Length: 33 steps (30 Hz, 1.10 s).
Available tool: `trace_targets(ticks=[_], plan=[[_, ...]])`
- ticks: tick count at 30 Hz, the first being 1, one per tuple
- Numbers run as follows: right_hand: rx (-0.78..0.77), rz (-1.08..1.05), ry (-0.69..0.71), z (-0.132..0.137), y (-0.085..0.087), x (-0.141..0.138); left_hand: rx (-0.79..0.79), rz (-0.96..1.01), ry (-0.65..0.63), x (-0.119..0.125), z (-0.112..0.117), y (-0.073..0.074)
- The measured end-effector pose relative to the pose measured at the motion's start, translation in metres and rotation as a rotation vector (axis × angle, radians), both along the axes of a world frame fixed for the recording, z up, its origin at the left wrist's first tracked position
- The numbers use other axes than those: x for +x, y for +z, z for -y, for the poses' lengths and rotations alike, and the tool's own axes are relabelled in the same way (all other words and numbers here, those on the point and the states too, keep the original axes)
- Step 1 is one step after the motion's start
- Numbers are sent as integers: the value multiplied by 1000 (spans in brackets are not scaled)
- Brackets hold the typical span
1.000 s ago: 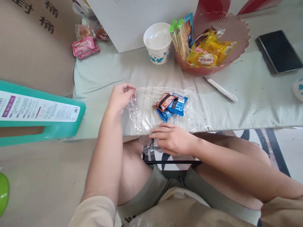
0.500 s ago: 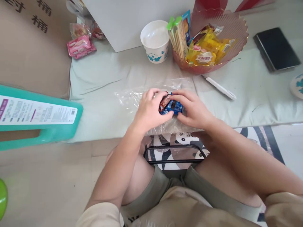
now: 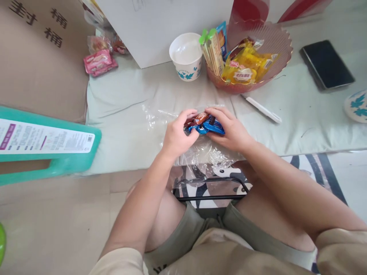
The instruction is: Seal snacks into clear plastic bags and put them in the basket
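Between my two hands is a small bunch of wrapped snacks, with a brown-red packet (image 3: 201, 118) on top and blue packets (image 3: 213, 126) below. My left hand (image 3: 181, 133) curls round the left side of the bunch, its thumb in front. From the right, my right hand (image 3: 231, 128) closes on the blue packets, fingers over the far side. Crumpled clear plastic film (image 3: 200, 152) lies under and in front of the hands, on the pale cloth (image 3: 126, 133). How many packets are held I cannot tell.
Behind the hands stand a white paper cup (image 3: 187, 63) and a pink ribbed bowl (image 3: 282, 46) of packaged snacks. A white utility knife (image 3: 262, 109) lies before the bowl, a black phone (image 3: 328, 64) farther right. Pink packets (image 3: 99, 63) and a teal container (image 3: 77, 160) are left.
My hands have gathered the snack packets and lifted them a little off the plastic film. The fingers now wrap the bunch from both sides. The camera view has shifted slightly.
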State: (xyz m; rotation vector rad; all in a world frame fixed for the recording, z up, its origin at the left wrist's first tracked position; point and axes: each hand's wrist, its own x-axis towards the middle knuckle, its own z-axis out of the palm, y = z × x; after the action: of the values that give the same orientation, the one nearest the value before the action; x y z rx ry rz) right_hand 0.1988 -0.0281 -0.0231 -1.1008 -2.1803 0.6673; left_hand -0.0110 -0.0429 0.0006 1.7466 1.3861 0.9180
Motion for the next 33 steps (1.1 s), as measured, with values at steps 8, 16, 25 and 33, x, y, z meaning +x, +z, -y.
trace_targets(ticks=[8, 16, 25, 33], plan=[[-10, 16, -16, -1, 0, 12, -88, 353, -98, 6, -8, -23], [-59, 160, -76, -4, 10, 17, -117, 424, -151, 11, -21, -24], [54, 83, -66, 0, 6, 21, -200, 525, -81, 7, -32, -40], [163, -262, -174, -2, 11, 32, -250, 552, -76, 9, -32, -38]])
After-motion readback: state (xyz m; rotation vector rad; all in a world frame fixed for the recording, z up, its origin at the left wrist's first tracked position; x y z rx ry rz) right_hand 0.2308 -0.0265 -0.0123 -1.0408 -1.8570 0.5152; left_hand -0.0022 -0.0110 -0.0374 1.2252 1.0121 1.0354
